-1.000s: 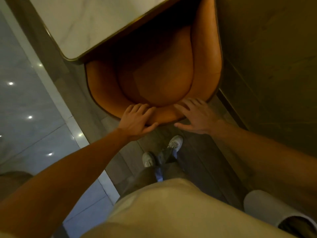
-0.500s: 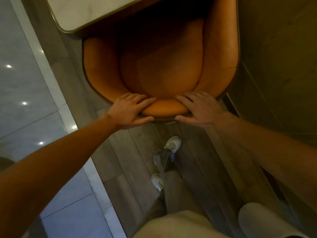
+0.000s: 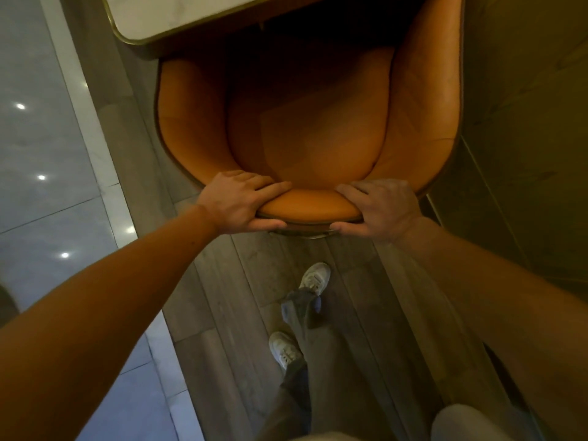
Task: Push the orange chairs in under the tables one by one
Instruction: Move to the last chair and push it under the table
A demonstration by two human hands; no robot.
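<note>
Left hand [image 3: 237, 202] wrapped over the backrest rim of the orange chair [image 3: 305, 132], fingers on top, thumb beneath. Chair front sits under the table [image 3: 149, 27] edge. Right hand [image 3: 380, 208] grips the same rim likewise, beside the wall [image 3: 525, 122].

The chair [image 3: 311, 128] stands with its front edge tucked beneath the table [image 3: 178, 17]. The left hand [image 3: 238, 203] and right hand [image 3: 378, 208] sit side by side on top of its backrest, a wall [image 3: 525, 122] close on its right.
</note>
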